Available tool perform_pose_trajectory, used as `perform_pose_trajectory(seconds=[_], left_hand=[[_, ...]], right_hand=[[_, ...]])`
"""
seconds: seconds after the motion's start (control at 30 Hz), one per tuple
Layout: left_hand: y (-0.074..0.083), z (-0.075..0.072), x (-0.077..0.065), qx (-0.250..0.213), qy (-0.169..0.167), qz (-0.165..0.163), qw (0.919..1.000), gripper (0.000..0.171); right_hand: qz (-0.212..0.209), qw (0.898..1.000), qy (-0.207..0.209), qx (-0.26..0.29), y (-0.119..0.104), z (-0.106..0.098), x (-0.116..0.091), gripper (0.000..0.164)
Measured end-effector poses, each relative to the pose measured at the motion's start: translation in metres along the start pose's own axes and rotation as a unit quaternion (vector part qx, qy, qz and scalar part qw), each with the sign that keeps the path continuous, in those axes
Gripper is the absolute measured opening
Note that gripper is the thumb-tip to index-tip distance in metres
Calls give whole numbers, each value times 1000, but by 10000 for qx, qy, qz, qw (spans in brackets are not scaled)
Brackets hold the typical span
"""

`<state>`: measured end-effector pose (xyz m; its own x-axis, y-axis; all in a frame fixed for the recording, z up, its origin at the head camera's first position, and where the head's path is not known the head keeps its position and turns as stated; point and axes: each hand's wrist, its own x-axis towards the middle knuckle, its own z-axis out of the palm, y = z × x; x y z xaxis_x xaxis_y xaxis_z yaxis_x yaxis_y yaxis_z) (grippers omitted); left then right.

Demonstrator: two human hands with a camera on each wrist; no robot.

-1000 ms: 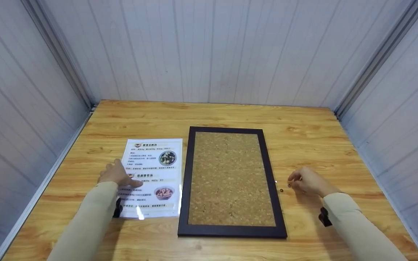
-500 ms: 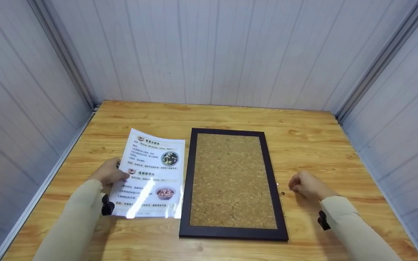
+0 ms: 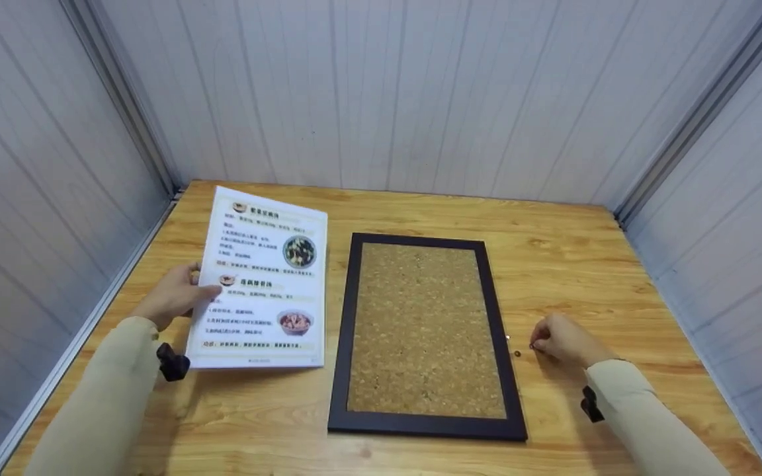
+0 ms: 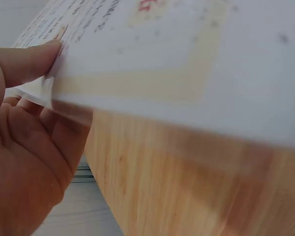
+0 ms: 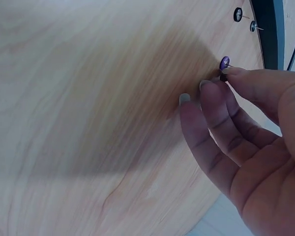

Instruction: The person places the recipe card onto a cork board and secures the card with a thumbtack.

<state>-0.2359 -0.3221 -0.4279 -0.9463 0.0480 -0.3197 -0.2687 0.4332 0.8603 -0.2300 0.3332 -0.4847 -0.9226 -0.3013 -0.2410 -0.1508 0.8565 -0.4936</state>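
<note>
A laminated recipe sheet (image 3: 258,291) with two food photos stands raised off the table on the left, its upper part tilted up. My left hand (image 3: 176,291) grips it by its left edge, thumb on the printed face and fingers behind, as the left wrist view (image 4: 32,61) shows. On the other side of the board, my right hand (image 3: 561,340) is low over the table, thumb and forefinger pinching a thumbtack (image 5: 224,63). Two more thumbtacks, one nearer (image 5: 238,14) and one by the frame (image 5: 253,26), lie on the wood with their pins sticking out sideways.
A cork board (image 3: 424,330) in a dark frame lies flat in the middle of the wooden table (image 3: 592,264), between the hands. Pale panel walls (image 3: 381,92) enclose the table at the back and both sides.
My left hand has gone from resting on the flat sheet to gripping its left edge, lifting it and tilting it up. The right hand has stayed nearly in place with the thumbtack.
</note>
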Motion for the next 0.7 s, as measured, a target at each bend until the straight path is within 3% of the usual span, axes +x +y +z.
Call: perform_pose_trajectory(seconds=[0.17, 0.3, 0.5, 0.7], left_hand=[[12, -3, -4, -817, 85, 265, 9963, 57], [22, 11, -1, -1566, -27, 446, 9867, 55], [34, 58, 9, -1998, -381, 461, 9780, 56], [44, 116, 16, -2261, -828, 626, 9686, 49]], right_hand=[[164, 9998, -19, -122, -1, 0, -3, 16], [280, 9996, -13, -27, -1, -3, -7, 14], [-13, 10000, -50, -18, -2, -9, -10, 18], [-433, 9990, -62, -53, -3, -12, -11, 21]])
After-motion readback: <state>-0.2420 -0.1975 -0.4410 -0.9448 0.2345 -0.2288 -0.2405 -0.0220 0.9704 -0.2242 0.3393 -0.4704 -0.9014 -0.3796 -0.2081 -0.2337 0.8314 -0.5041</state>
